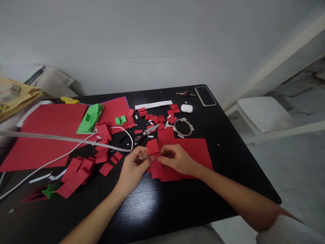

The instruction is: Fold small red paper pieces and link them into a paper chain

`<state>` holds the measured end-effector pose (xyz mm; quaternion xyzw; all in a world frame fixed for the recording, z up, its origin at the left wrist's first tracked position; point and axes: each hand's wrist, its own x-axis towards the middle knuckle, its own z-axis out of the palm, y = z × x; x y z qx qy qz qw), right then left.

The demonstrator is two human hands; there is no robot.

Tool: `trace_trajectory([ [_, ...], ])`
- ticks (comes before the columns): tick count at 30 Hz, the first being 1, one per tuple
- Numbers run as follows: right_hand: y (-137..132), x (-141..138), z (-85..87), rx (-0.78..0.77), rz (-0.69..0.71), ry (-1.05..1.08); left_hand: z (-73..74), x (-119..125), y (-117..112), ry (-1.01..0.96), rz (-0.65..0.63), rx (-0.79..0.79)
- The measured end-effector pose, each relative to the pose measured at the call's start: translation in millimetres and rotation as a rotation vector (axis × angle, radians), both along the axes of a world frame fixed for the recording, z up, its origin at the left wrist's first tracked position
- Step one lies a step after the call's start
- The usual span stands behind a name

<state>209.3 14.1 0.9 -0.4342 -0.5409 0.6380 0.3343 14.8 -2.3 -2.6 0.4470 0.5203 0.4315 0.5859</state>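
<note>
Between both hands is a small folded red paper piece [153,147], held just above the table. My left hand [135,166] pinches its left and lower edge; a ring shows on one finger. From the other side, the thumb and fingers of my right hand [176,158] close on its lower right edge. Beneath the hands lie larger red paper sheets [196,154]. Scissors [143,134] rest with open blades just beyond my left hand. A roll of double-sided tape [183,127] lies beyond my right hand, with white scraps around it.
Small folded red pieces [103,149] are scattered left, near a green paper stack [91,118] and a big red sheet [50,132]. A white cable [66,138] crosses the left side. A white case [187,108], keys [185,94] and a phone [205,96] lie at the back right.
</note>
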Motion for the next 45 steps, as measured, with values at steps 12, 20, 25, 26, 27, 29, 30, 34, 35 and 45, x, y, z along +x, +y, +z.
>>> trace_trajectory([
  [12, -0.1, 0.7, -5.6, 0.081, -0.086, 0.073, 1.0, -1.7, -0.6, 0.005, -0.073, 0.089],
  [20, -0.5, 0.2, -3.4, 0.093, -0.127, 0.023, 0.1, -1.4, -0.6, 0.05, -0.061, 0.086],
  [25, 0.2, -0.7, -3.8, 0.078, -0.141, 0.047, -0.6, -1.7, 0.2, 0.058, -0.068, 0.087],
  [26, 0.3, -0.9, -4.0, 0.074, -0.147, 0.048, -0.4, -1.5, 0.4, 0.062, -0.069, 0.085],
  [27, 0.5, -0.9, -4.1, 0.07, -0.151, 0.05, -0.1, -1.1, 0.5, 0.065, -0.073, 0.083],
  [29, 0.6, -0.9, -4.1, 0.061, -0.149, 0.053, 0.6, -0.1, 0.4, 0.073, -0.084, 0.085],
  [30, 0.7, -0.8, -4.1, 0.059, -0.147, 0.055, 0.9, 0.4, 0.3, 0.077, -0.09, 0.088],
  [34, 0.7, -0.5, -4.2, 0.061, -0.144, 0.062, 0.9, 1.1, -0.5, 0.088, -0.116, 0.098],
  [35, 0.8, -0.4, -4.2, 0.057, -0.145, 0.062, 0.8, 0.9, -0.6, 0.091, -0.121, 0.1],
  [45, 2.1, 0.0, -3.6, 0.009, -0.123, 0.061, 1.5, 0.3, 1.0, 0.031, -0.148, 0.055],
])
